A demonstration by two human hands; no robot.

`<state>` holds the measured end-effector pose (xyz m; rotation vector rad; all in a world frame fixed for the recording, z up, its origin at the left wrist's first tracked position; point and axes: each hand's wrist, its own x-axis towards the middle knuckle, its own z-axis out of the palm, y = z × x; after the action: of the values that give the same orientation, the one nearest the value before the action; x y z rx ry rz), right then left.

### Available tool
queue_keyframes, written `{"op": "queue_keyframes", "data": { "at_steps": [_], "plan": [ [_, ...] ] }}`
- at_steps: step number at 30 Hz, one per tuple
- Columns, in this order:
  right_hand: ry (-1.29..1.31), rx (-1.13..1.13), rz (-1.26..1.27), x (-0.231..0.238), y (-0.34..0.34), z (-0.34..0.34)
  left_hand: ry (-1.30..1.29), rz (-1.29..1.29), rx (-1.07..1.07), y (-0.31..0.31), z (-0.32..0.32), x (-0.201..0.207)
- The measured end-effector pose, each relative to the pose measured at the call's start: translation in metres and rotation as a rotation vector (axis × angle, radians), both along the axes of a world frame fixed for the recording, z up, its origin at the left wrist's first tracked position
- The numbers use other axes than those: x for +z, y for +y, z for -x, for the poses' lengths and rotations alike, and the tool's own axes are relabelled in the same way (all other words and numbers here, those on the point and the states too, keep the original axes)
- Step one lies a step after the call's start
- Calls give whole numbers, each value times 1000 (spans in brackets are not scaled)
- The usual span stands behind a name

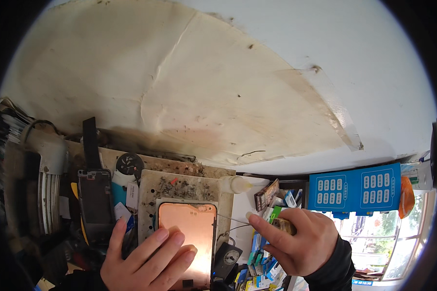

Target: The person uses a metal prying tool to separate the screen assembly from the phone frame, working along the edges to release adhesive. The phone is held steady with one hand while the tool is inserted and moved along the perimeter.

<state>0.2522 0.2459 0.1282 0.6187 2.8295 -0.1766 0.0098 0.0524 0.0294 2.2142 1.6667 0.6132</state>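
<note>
A copper-coloured phone-sized panel (188,224) with a camera cutout near its top right corner lies on a grimy work plate. My left hand (148,257) rests on the panel's left side, fingers stretched out and lying flat. To the right of it, my right hand (303,237) is closed around a brownish-yellow rounded thing (284,225), mostly hidden by the fingers. A thin metal rod or wire (233,218) runs from near its extended forefinger to the panel's upper right edge; whether it touches the panel, I cannot tell.
An opened dark phone housing (96,196) lies at the left, near a round black fan-like part (130,165). Behind the panel stands a translucent bottle (235,184). Small coloured packets (260,271) crowd below my right hand. A blue printed card (354,188) hangs by the window.
</note>
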Motion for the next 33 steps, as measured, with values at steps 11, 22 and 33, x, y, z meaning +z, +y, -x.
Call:
{"op": "queue_keyframes", "data": {
  "at_steps": [11, 22, 33],
  "plan": [
    [-28, 16, -1, -1, 3, 2, 39, -5, 24, 0, -3, 0],
    [20, 19, 50, 0, 0, 8, 38, -4, 34, -1, -3, -1],
    [79, 28, 113, -15, -2, -6, 37, -17, 37, -2, -5, -5]
  ]
}}
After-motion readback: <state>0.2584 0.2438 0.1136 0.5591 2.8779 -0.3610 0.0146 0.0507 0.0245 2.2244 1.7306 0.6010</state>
